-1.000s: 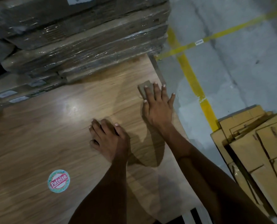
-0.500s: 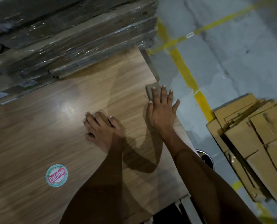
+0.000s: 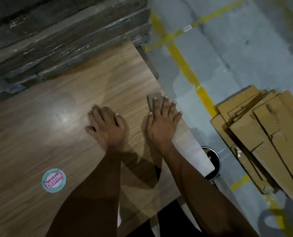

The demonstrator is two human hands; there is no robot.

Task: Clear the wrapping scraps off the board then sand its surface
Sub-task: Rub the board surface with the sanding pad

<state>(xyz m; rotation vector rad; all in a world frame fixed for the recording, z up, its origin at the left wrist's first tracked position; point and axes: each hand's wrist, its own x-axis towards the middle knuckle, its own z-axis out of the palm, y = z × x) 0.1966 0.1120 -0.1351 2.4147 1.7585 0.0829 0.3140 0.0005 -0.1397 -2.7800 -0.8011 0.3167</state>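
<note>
A wood-grain board (image 3: 60, 134) fills the lower left of the head view, its right edge running down past my hands. My right hand (image 3: 161, 124) lies flat with straight fingers pressing a small grey-brown sanding piece (image 3: 155, 98) onto the board near that right edge. My left hand (image 3: 106, 127) rests on the board just to the left, its fingers bent, with nothing visibly held. A round sticker (image 3: 53, 180) sits on the board at the lower left. No wrapping scraps show on the board.
Plastic-wrapped stacked boards (image 3: 65, 36) press against the board's far edge. To the right, grey concrete floor carries yellow tape lines (image 3: 185, 65). Flattened cardboard pieces (image 3: 265, 134) lie at the right. A dark round object (image 3: 211, 159) peeks out beneath the board's right edge.
My right hand has slid the sanding piece toward the board's right edge. My left hand has stayed on the board beside it. The view has shifted.
</note>
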